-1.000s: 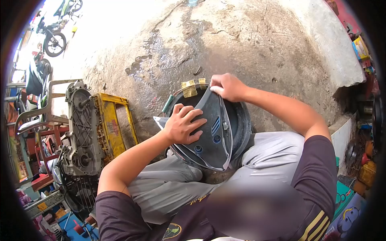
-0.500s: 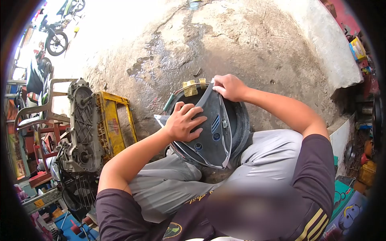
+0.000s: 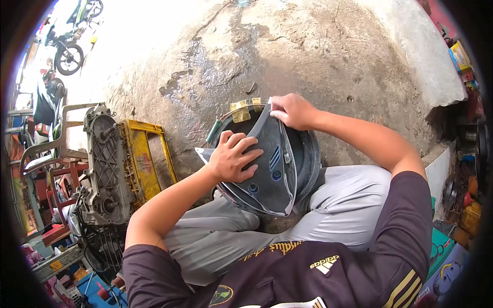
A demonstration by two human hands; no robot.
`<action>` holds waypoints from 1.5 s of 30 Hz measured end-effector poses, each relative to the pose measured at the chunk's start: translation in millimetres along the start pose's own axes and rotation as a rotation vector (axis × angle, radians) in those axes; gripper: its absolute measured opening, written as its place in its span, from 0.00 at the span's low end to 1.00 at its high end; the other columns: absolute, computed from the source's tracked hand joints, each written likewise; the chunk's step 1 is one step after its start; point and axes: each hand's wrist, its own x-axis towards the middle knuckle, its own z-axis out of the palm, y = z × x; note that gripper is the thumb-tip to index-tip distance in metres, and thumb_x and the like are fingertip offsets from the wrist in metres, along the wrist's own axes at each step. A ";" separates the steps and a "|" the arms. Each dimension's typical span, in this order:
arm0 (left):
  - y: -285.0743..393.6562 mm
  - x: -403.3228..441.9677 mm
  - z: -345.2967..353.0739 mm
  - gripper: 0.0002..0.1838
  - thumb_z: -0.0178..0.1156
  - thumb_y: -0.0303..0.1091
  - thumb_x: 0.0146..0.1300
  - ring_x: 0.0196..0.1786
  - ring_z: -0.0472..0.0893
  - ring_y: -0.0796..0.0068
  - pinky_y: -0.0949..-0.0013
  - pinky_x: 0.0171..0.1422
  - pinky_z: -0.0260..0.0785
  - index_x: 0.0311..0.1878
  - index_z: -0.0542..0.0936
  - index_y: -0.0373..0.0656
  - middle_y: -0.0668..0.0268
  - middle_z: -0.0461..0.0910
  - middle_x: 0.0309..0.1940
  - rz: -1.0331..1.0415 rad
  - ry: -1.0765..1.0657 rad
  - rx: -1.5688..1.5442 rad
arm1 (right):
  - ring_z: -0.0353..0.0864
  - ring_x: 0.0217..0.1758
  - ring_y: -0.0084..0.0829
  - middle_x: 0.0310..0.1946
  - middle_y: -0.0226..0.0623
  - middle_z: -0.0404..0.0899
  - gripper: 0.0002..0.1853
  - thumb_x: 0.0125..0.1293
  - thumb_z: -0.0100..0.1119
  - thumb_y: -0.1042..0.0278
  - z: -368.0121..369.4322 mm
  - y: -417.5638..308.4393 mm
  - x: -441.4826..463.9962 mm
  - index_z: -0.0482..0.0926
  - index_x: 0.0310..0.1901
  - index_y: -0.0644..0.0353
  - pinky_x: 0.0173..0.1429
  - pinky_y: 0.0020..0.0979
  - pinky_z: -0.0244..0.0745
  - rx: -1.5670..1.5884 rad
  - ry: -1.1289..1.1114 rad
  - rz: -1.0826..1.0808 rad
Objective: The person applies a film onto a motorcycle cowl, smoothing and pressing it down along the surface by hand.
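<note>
A dark grey, roughly triangular plastic panel (image 3: 264, 167), like a motorcycle body cover, lies across a round black basin (image 3: 310, 164) between the knees. Two round holes and a set of slanted slots mark its face. My left hand (image 3: 235, 158) rests on the panel's left part, fingers spread. At the far pointed end, my right hand (image 3: 290, 111) is closed, pinching the panel's tip between thumb and fingers; what else may be inside that grip is hidden. Yellowish, translucent pieces (image 3: 240, 111) hang on the basin's far rim, near a small green rod (image 3: 213, 131).
To the left stand a metal engine casing (image 3: 107, 164), a yellow crate (image 3: 146, 159) and a chair (image 3: 59, 131). Wet patches mark the concrete floor (image 3: 318, 66). A white ledge (image 3: 421, 56) runs along the right; a motorcycle wheel (image 3: 70, 58) is far left.
The view shifts slightly. Both hands keep nearly the same places on the panel, and the panel has not visibly moved in the basin.
</note>
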 end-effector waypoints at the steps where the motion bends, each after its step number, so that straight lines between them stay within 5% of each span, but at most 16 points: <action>1: 0.6 -0.5 -0.6 0.25 0.73 0.47 0.50 0.60 0.75 0.58 0.48 0.65 0.63 0.54 0.88 0.55 0.64 0.79 0.59 0.001 0.000 0.002 | 0.87 0.39 0.53 0.33 0.50 0.87 0.09 0.70 0.68 0.65 3.9 -5.5 -4.1 0.82 0.40 0.63 0.45 0.47 0.79 0.000 0.001 -0.001; 7: 3.0 0.8 -3.4 0.25 0.73 0.47 0.54 0.61 0.74 0.58 0.48 0.65 0.63 0.56 0.86 0.55 0.65 0.77 0.60 0.010 -0.011 0.023 | 0.86 0.39 0.54 0.31 0.48 0.85 0.08 0.68 0.68 0.65 13.8 -16.5 -12.9 0.81 0.37 0.59 0.47 0.48 0.78 -0.122 -0.097 -0.287; 11: 4.9 0.1 -5.4 0.25 0.72 0.47 0.54 0.62 0.74 0.58 0.49 0.65 0.63 0.56 0.86 0.54 0.65 0.77 0.60 0.000 -0.023 0.020 | 0.88 0.42 0.55 0.35 0.50 0.88 0.09 0.69 0.67 0.62 -9.1 1.7 1.4 0.84 0.41 0.59 0.48 0.51 0.80 -0.053 -0.039 0.005; 22: 1.1 -0.6 -1.3 0.25 0.74 0.47 0.52 0.61 0.75 0.58 0.49 0.65 0.62 0.56 0.86 0.55 0.65 0.78 0.60 -0.005 -0.025 -0.006 | 0.87 0.39 0.51 0.33 0.48 0.86 0.08 0.68 0.69 0.66 2.9 -0.6 -3.5 0.82 0.39 0.61 0.45 0.45 0.79 -0.025 -0.091 -0.180; 25: -0.1 0.6 -0.5 0.25 0.73 0.47 0.51 0.60 0.75 0.58 0.48 0.64 0.63 0.54 0.88 0.56 0.64 0.79 0.59 -0.012 -0.010 -0.006 | 0.88 0.42 0.54 0.35 0.50 0.87 0.09 0.69 0.68 0.63 -7.7 3.2 0.5 0.83 0.41 0.60 0.48 0.49 0.80 -0.021 -0.101 -0.038; 35: 3.9 0.3 -2.5 0.25 0.72 0.47 0.51 0.61 0.75 0.57 0.48 0.64 0.63 0.54 0.88 0.55 0.63 0.78 0.60 0.012 -0.013 0.029 | 0.88 0.43 0.54 0.35 0.49 0.88 0.11 0.69 0.68 0.59 4.9 -38.7 -13.5 0.84 0.40 0.58 0.50 0.51 0.80 -0.107 -0.264 -0.113; 39: 5.8 1.9 -4.2 0.24 0.72 0.47 0.52 0.61 0.74 0.56 0.48 0.65 0.63 0.54 0.87 0.55 0.62 0.77 0.60 0.003 -0.021 0.037 | 0.88 0.44 0.54 0.36 0.50 0.88 0.10 0.68 0.68 0.60 -4.8 -11.1 0.3 0.84 0.41 0.58 0.50 0.50 0.80 -0.115 -0.093 -0.004; 45: 4.6 2.4 -1.2 0.25 0.73 0.47 0.50 0.61 0.74 0.56 0.47 0.65 0.63 0.54 0.88 0.55 0.63 0.78 0.60 -0.007 -0.042 0.029 | 0.87 0.44 0.54 0.36 0.50 0.87 0.10 0.68 0.67 0.62 -4.8 -9.8 -4.3 0.83 0.41 0.60 0.50 0.49 0.80 -0.064 -0.151 0.005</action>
